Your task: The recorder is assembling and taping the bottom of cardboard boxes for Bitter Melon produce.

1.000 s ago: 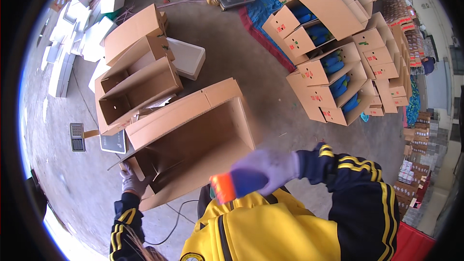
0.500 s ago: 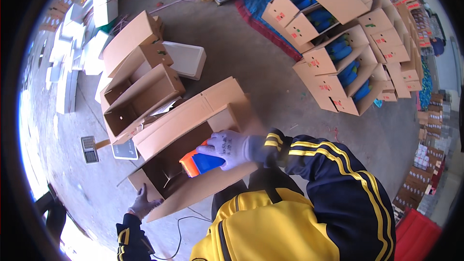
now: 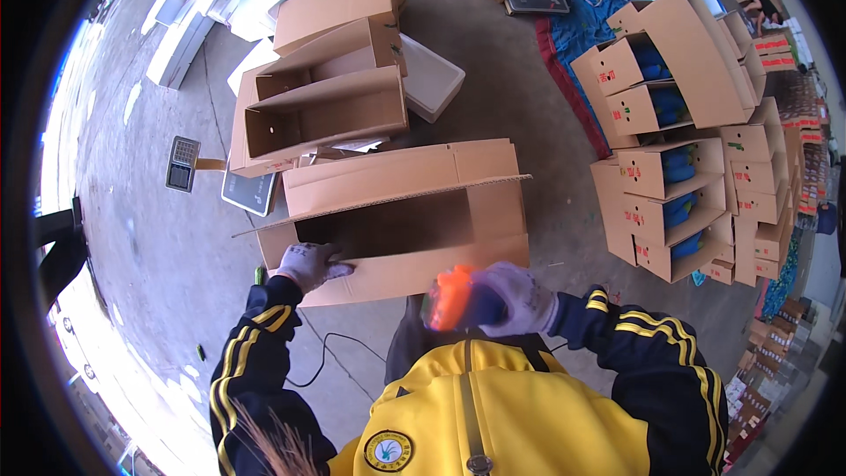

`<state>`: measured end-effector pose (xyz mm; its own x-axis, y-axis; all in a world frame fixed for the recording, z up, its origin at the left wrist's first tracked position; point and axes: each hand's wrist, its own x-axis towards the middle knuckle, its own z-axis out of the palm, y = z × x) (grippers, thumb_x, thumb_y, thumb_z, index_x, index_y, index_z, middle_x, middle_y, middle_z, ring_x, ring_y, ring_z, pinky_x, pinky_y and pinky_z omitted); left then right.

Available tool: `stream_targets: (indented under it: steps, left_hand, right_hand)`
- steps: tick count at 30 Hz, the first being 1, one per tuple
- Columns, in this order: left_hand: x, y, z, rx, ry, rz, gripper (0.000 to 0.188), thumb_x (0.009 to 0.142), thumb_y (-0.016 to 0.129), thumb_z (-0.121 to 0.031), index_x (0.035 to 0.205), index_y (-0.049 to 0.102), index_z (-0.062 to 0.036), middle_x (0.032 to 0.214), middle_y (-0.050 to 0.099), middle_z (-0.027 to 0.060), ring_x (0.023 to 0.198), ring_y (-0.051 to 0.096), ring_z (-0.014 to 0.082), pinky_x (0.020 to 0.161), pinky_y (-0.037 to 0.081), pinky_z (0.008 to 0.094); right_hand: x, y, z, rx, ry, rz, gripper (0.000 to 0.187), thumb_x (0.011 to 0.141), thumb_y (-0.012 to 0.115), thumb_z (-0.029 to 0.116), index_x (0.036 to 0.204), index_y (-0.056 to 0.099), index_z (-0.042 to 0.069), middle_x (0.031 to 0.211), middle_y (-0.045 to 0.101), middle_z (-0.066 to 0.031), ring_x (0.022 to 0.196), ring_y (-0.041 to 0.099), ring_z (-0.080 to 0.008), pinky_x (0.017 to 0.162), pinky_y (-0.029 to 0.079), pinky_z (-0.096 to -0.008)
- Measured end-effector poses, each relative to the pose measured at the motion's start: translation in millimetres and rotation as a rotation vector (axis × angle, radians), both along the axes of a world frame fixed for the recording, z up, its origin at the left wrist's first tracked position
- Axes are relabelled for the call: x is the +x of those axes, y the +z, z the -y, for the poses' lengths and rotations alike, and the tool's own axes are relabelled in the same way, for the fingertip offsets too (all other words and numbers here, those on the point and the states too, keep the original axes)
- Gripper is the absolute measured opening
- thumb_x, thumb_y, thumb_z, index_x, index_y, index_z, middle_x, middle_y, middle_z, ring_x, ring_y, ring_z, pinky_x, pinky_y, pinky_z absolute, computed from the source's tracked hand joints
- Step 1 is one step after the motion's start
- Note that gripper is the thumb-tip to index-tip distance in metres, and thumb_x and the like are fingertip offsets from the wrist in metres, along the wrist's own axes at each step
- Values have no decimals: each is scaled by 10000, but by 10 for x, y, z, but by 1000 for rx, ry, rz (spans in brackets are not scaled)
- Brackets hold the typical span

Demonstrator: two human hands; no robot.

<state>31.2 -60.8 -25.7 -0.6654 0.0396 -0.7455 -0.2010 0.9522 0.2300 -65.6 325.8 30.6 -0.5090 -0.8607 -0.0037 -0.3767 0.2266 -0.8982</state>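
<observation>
An open cardboard box [image 3: 414, 273] lies in front of me with its dark inside showing. My left hand [image 3: 308, 266], in a pale grey glove, grips the box's near wall by its left corner. Off the near right side of the box, my right hand [image 3: 518, 298], gloved alike, is closed round an orange and blue tape dispenser [image 3: 453, 296]. Motion blurs the dispenser, and its tape cannot be made out.
Open cardboard boxes [image 3: 326, 115] stand beyond mine, beside a white foam lid [image 3: 430, 75] and a scale with a keypad [image 3: 182, 164]. Stacked cartons [image 3: 648, 174] with blue-wrapped contents stand at the right. A black cable [image 3: 324, 354] lies on the floor near me.
My right hand has brought the tape dispenser out from over the box toward my body. My left hand has moved from the box's left end to its near wall. The view has turned.
</observation>
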Motion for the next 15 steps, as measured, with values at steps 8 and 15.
stream_targets:
  steps: [8, 15]
  left_hand:
    - [-405, 650, -377, -52, -256, -1125, 829, 646, 845, -331, 1359, 463, -150, 1448, 392, 198, 1358, 351, 424, 1091, 265, 661]
    - [-130, 93, -169, -121, 24, -802, 379, 895, 569, -139, 1273, 582, -120, 1180, 667, 110, 1119, 621, 265, 995, 476, 382]
  right_hand:
    - [1, -204, -48, 231, 17, -95, 660, 688, 755, 280, 1280, 524, 102, 1038, 647, -148, 957, 634, -356, 815, 515, -446]
    - [10, -415, -107, 151, 104, -239, 818, 618, 822, 306, 1348, 488, 149, 1052, 609, -127, 864, 606, -349, 770, 501, -467]
